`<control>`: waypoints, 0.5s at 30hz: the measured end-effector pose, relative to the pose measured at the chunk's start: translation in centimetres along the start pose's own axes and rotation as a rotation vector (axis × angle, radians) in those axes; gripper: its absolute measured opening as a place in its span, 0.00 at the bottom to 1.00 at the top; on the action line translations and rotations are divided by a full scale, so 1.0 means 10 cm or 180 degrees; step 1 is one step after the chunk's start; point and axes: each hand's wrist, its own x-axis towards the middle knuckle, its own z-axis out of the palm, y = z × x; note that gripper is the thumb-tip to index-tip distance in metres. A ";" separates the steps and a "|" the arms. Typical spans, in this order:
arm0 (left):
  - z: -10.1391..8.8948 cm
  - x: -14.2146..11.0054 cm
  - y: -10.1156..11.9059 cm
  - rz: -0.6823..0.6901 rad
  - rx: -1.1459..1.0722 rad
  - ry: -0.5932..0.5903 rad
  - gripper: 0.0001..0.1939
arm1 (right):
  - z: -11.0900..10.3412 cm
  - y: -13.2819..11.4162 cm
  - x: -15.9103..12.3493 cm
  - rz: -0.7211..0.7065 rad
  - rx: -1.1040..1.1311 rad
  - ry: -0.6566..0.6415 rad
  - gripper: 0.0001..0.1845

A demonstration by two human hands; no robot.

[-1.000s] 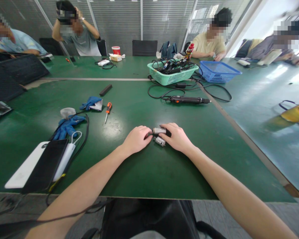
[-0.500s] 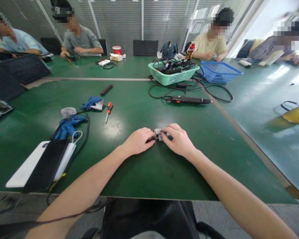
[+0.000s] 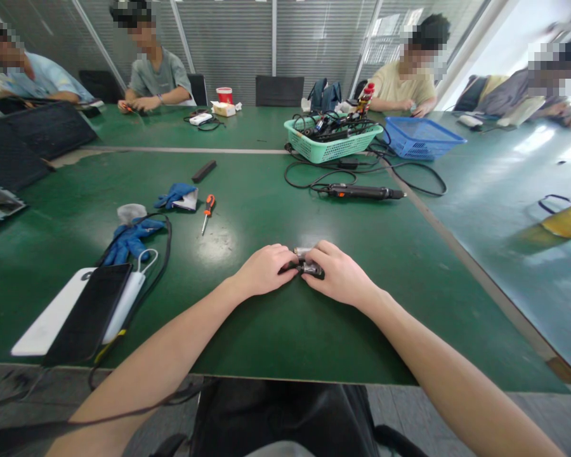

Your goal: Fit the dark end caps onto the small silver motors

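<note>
Close together above the green table, my two hands meet around a small part with a silvery, cylinder-like body [image 3: 313, 270] and dark ends. A second silvery piece [image 3: 302, 252] shows just behind it; whether the two are joined I cannot tell. My left hand [image 3: 266, 271] is closed, pinching the dark left end between thumb and fingers. From the other side, my right hand [image 3: 337, 271] curls its thumb and fingers onto the silvery body. The fingers hide much of the part.
An orange-handled screwdriver [image 3: 208, 212] and blue gloves [image 3: 132, 241] lie left, beyond a black phone [image 3: 90, 311] and white devices. Farther off are a black power screwdriver [image 3: 361, 192] with its cable, a green basket [image 3: 330, 147] and a blue basket [image 3: 421, 143]. Several people sit around.
My right hand has shifted its fingers on the silvery part, which now shows more of its near body and dark right end. My left hand stays almost still.
</note>
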 end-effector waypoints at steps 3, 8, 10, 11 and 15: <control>0.01 -0.01 0.00 -0.0039 0.0019 0.0095 0.06 | -0.01 -0.01 0.00 -0.0065 -0.0010 -0.0014 0.06; 0.01 -0.02 0.01 -0.0041 0.0046 0.0167 0.06 | -0.01 -0.02 0.00 -0.0032 -0.0025 -0.0021 0.10; 0.02 -0.02 0.01 -0.0019 0.0084 0.0196 0.07 | -0.01 -0.03 0.00 -0.0042 -0.0009 -0.0043 0.14; 0.02 -0.02 0.00 -0.0014 0.0109 0.0227 0.08 | -0.01 -0.03 0.00 -0.0058 -0.0011 -0.0067 0.14; 0.02 -0.03 0.00 -0.0055 0.0233 0.0477 0.10 | -0.01 -0.02 0.00 -0.0145 -0.0042 -0.0160 0.10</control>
